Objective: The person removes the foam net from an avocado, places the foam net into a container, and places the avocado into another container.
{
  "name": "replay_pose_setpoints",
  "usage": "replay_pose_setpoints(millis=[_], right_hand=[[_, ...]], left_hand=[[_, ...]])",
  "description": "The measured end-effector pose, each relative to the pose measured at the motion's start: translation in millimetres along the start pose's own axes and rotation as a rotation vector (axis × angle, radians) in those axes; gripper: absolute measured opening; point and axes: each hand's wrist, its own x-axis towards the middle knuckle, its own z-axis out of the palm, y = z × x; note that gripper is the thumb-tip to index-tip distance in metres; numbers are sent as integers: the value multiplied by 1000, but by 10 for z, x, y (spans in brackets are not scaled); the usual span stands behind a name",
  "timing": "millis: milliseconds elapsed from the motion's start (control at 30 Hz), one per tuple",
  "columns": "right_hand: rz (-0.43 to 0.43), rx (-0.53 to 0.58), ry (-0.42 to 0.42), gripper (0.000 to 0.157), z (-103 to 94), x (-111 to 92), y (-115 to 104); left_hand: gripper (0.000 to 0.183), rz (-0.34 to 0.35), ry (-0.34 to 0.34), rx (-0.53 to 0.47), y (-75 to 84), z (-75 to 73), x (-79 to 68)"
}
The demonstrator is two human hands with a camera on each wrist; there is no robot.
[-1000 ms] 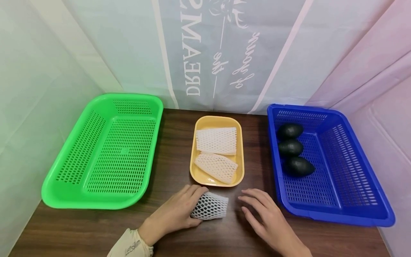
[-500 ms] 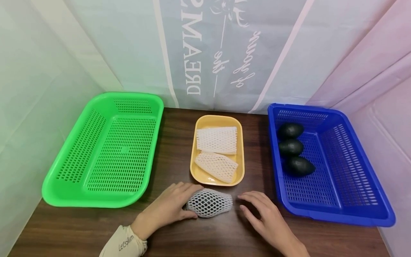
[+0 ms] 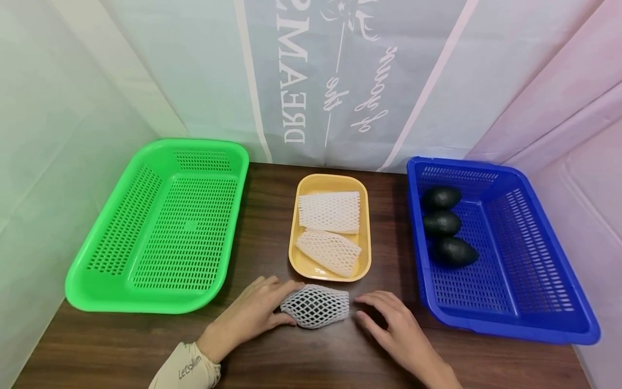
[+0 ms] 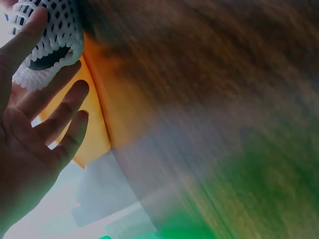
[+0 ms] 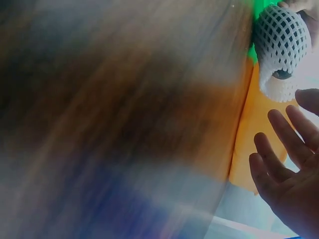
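Observation:
A dark avocado in a white foam net sleeve (image 3: 316,307) lies on the table at front centre, its dark skin showing through the mesh. My left hand (image 3: 255,309) holds its left end between thumb and index finger; the left wrist view has the thumb (image 4: 31,34) lying on the netting and the other fingers spread. Just off the sleeve's right end is my right hand (image 3: 396,328), fingers loosely bent around nothing. From the right wrist view, the netted avocado (image 5: 283,42) appears beyond those fingertips, with a dark patch visible in the sleeve's mouth.
Behind the hands stands a yellow tray (image 3: 294,254) with two flat foam net sleeves (image 3: 329,212). A green basket (image 3: 189,227) is at left. On the right, a blue basket (image 3: 486,270) holds three dark avocados (image 3: 442,223). A printed cloth (image 3: 320,81) hangs behind.
My left hand has shifted left along the netted avocado, uncovering more of the sleeve. The right hand has edged slightly left towards the sleeve's end. Baskets and tray stay put.

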Motion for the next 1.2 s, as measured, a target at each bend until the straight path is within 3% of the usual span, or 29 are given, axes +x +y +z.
replay_pose_setpoints(millis=[167, 400, 667, 800, 1200], right_hand=[[-70, -21, 33, 35, 53, 38, -27], [-48, -18, 10, 36, 103, 62, -63], [-121, 2, 25, 40, 131, 95, -54], [-94, 11, 21, 36, 143, 115, -61], [-56, -16, -70, 59, 206, 159, -77]], left_hand=[[59, -4, -5, 13, -22, 1, -3], [50, -14, -9, -3, -37, 10, 1], [43, -8, 16, 16, -45, 13, 20], [41, -10, 23, 6, -53, 27, 25], [36, -10, 39, -7, -72, 81, 44]])
